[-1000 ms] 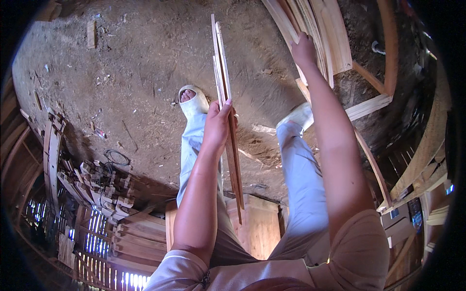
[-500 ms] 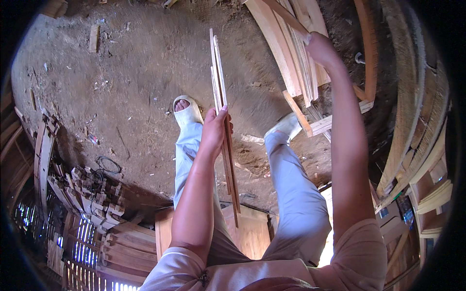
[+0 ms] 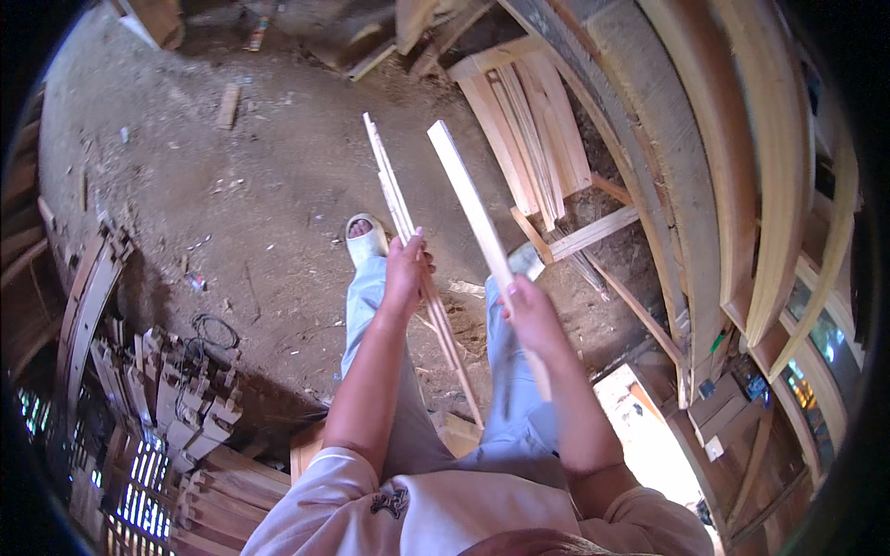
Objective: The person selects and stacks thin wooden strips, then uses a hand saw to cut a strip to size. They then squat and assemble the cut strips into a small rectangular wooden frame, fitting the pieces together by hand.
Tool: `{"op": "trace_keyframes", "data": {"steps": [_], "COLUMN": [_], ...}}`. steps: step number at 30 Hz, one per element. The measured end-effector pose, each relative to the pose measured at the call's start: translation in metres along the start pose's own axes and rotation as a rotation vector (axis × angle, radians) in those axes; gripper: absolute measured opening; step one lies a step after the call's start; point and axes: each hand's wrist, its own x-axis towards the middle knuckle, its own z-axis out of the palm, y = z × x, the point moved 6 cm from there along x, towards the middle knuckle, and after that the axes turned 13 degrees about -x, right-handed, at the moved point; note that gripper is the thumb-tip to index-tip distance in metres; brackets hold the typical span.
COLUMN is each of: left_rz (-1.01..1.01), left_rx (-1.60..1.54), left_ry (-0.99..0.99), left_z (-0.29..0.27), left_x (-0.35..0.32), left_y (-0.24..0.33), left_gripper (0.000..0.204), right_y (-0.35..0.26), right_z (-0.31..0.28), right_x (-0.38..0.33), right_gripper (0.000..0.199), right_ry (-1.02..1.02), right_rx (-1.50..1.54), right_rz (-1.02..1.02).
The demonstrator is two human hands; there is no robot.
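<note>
My left hand (image 3: 405,271) is closed around a bundle of thin wooden strips (image 3: 393,199), which slants up and away in front of my legs. To its right, my right hand (image 3: 535,310) grips a single wooden slat (image 3: 468,196), wider and paler than the strips. The slat's far end leans left, toward the bundle, and the two stay apart. Beyond my right hand, several planks and thin strips (image 3: 527,130) lie on a low wooden support (image 3: 593,233) over the ground.
Long curved timbers (image 3: 663,120) fill the right side. Notched wood pieces (image 3: 176,394) are heaped at the lower left, near a coil of dark wire (image 3: 215,331). A short offcut (image 3: 228,107) and scraps lie on the dirt floor (image 3: 287,157).
My right hand has come back from the plank pile with a slat in its grip. The left hand still holds the strips. The view has shifted, showing more timbers on the right.
</note>
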Motion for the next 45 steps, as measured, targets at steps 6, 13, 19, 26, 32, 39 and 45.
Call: {"op": "trace_keyframes", "data": {"steps": [6,13,19,26,32,39,45], "left_rz": [0.148,0.421,0.473,0.556,0.802,0.615,0.519], "left_rx": [-0.371,-0.22,-0.347,-0.616,-0.545,-0.739,-0.786], "left_ry": [-0.343,-0.382,-0.55,-0.697,-0.564,-0.566,-0.544], "left_z": [0.056,0.097,0.109,0.14,0.185,0.203,0.181], "left_x": [-0.109,-0.265,-0.365,-0.42,-0.438,-0.458,-0.444], "left_y": [0.102,0.244,0.316,0.336,0.318,0.253,0.232], "left_gripper": [0.019,0.03,0.026,0.023,0.036,0.064,0.066], "right_y": [-0.074,-0.156,-0.166,-0.17,-0.236,-0.234,-0.216], "right_z": [0.003,-0.102,-0.183,-0.204,-0.204,-0.159,-0.141], "right_x": [-0.092,-0.228,-0.347,-0.396,-0.423,-0.414,-0.406], "right_gripper": [0.033,0.032,0.032,0.03,0.031,0.037,0.042], "right_ry": [0.183,0.212,0.247,0.246,0.649,1.107,0.963], "right_rx": [0.048,0.16,0.148,0.227,-0.102,-0.575,-0.513], "right_rz": [-0.298,-0.533,-0.67,-0.758,-1.02,-1.148,-1.122]}}
